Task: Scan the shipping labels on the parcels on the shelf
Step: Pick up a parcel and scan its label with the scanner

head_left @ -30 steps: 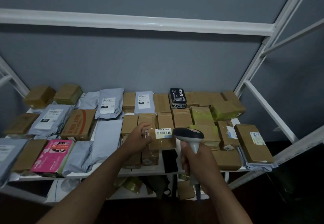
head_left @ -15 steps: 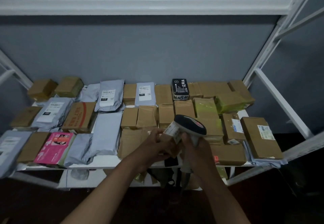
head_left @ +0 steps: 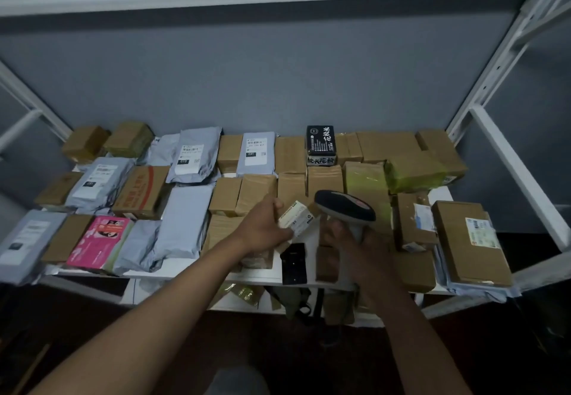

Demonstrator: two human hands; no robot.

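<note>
The left hand (head_left: 262, 227), arm stretched forward over the shelf (head_left: 197, 272), pinches a small labelled parcel (head_left: 296, 219) between thumb and fingers at its 3 o'clock, tilted toward the scanner (head_left: 346, 209), whose handle the right hand (head_left: 361, 255) grips at the parcel's 3 o'clock

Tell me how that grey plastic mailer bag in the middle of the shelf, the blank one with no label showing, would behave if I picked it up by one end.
The grey mailer bag looks wrinkled and soft, so it would probably sag rather than stay flat. Its glossy film may be slippery. It lies flat and thin, so it is likely light.
</note>
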